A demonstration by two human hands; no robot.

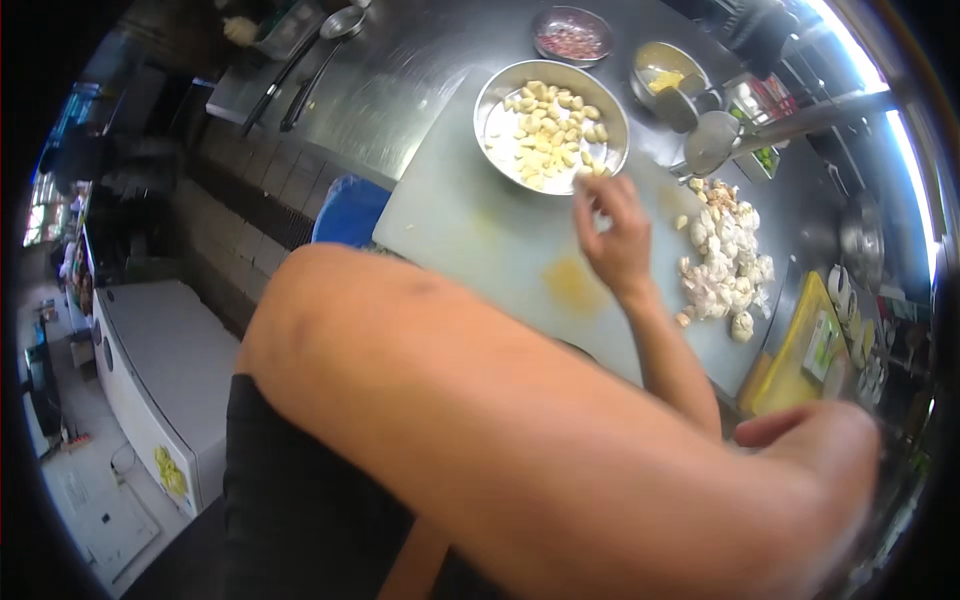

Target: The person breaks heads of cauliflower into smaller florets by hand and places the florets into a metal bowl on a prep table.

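Observation:
My right hand (616,232) is at the near rim of a round metal pan (484,142) of peeled garlic cloves (551,127). Its fingers are curled and blurred; a small pale thing shows near them, but whether they hold it is unclear. My left forearm (487,390) crosses the foreground, elbow at left. My left hand (806,439) is bent and blurred at lower right, its fingers mostly hidden. The pan sits on a pale cutting board (457,217) with yellowish stains. Right of my right hand lies a heap of unpeeled garlic (724,255), bulbs and loose cloves together.
Beyond the pan are a bowl of chopped reddish food (574,37) and a bowl of yellow bits (664,64). Ladles (300,97) lie on the steel counter (375,97). A yellow board (787,367) stands at right. A blue-lined bin (349,210) sits below the counter edge.

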